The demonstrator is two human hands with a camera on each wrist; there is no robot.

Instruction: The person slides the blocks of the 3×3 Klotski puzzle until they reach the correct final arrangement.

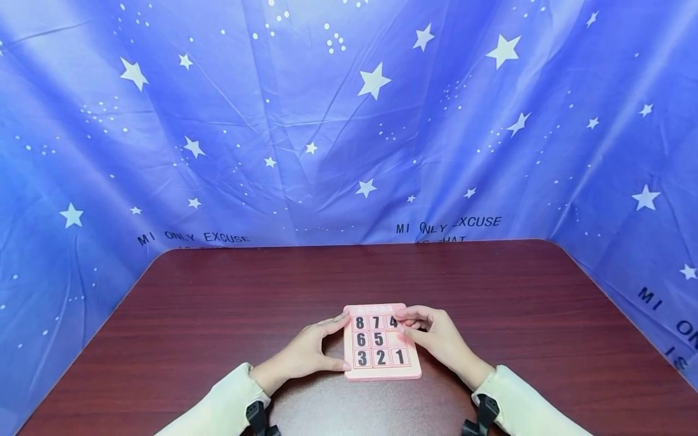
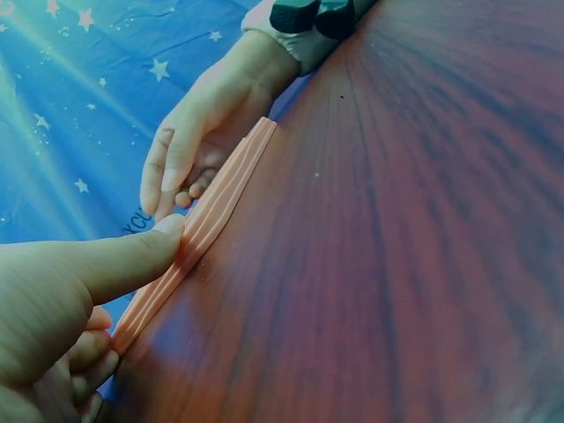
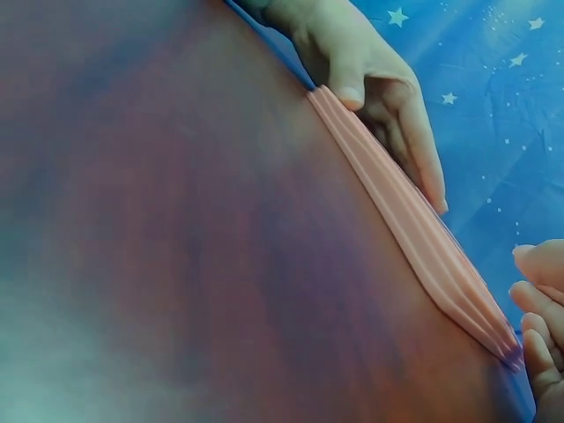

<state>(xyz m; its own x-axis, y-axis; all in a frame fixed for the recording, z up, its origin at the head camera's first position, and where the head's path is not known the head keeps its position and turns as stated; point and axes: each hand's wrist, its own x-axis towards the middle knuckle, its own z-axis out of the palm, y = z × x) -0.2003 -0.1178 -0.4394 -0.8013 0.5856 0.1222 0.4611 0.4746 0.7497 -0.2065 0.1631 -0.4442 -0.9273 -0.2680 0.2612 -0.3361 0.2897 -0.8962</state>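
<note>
A pink number slide puzzle lies flat on the table, its tiles reading 8 7 4, then 6 5 and a gap at the right, then 3 2 1. My left hand holds the puzzle's left side, thumb at the near corner and fingers at the far one. Over the right edge, my right hand has its fingertips at the 4 tile, partly covering it, with the thumb by the gap. Both wrist views show the puzzle's layered side edge-on; its tiles are hidden there.
The dark red wooden table extends around the puzzle on all sides. Behind it and at both sides hangs a blue curtain with white stars and lettering. Black straps sit on both wrists over pale sleeves.
</note>
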